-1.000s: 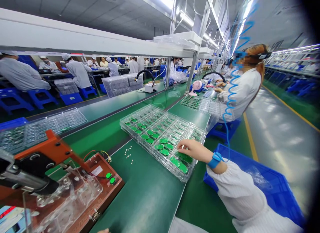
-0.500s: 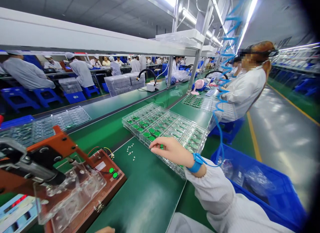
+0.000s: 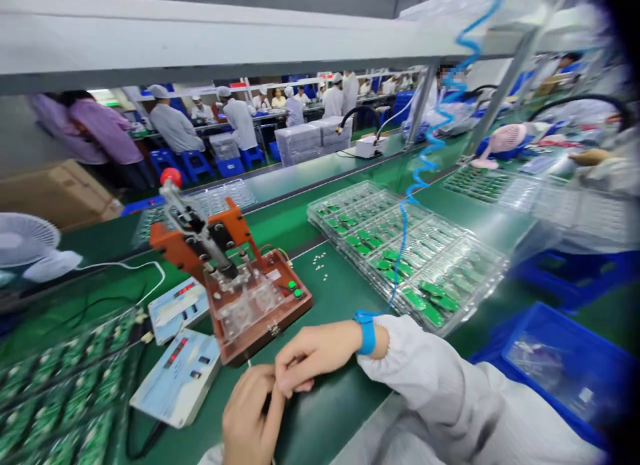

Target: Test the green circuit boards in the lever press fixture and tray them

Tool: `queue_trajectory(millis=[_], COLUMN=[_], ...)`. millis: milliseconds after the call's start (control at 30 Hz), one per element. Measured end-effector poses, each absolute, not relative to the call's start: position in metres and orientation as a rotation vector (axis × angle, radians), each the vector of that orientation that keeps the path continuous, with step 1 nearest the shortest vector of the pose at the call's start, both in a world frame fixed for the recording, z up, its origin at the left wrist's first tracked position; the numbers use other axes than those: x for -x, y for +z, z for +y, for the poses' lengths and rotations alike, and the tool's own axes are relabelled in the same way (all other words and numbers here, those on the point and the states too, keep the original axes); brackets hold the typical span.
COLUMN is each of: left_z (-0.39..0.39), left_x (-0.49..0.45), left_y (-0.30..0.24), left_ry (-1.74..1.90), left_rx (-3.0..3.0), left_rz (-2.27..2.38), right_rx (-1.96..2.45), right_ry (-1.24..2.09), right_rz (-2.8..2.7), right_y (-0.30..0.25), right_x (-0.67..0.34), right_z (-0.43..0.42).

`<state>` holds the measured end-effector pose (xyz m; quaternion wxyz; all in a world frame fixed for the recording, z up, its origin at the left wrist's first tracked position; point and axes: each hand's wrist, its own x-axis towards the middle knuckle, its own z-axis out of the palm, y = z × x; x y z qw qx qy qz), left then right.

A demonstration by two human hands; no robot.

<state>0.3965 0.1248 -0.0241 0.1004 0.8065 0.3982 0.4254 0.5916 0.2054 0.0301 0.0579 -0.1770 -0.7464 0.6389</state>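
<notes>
Head view: my two hands meet low in the frame, just in front of the brown press fixture (image 3: 250,298). The left hand (image 3: 250,418) comes up from the bottom edge, knuckles toward the camera, its fingers curled. The right hand (image 3: 313,358) reaches in from the right with the forearm lying across the green tabletop (image 3: 320,412), white sleeve pushed to the wrist, a blue wrist strap (image 3: 367,332) on it with its coiled blue cord (image 3: 420,165) rising away. The right fingers (image 3: 287,385) are pinched narrow and touch the left hand's fingertips; something small and dark sits between them, but I cannot tell what it is.

Beyond the fixture's right side lie clear trays of green circuit boards (image 3: 400,258); a scatter of tiny white parts (image 3: 320,265) lies between fixture and trays. Left of the fixture sit two pale control boxes (image 3: 175,378) with red displays, writing too blurred to read. Further left stands a white fan (image 3: 30,245).
</notes>
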Motion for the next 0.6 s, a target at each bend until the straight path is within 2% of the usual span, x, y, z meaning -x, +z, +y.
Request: queue_trajectory(millis=[333,600], left_z=[0.122,0.122], left_x=[-0.401,-0.402], left_y=[-0.025,-0.031], left_ry=[1.388,1.41], left_rx=[-2.187,-2.211], left_rz=[1.365,1.413], right_rx=[0.707,0.739], right_ry=[1.592,1.674], right_rz=[-2.388,-2.159], right_y=[0.029,0.017], right_x=[-0.573,-0.581], right_z=[0.216,0.212])
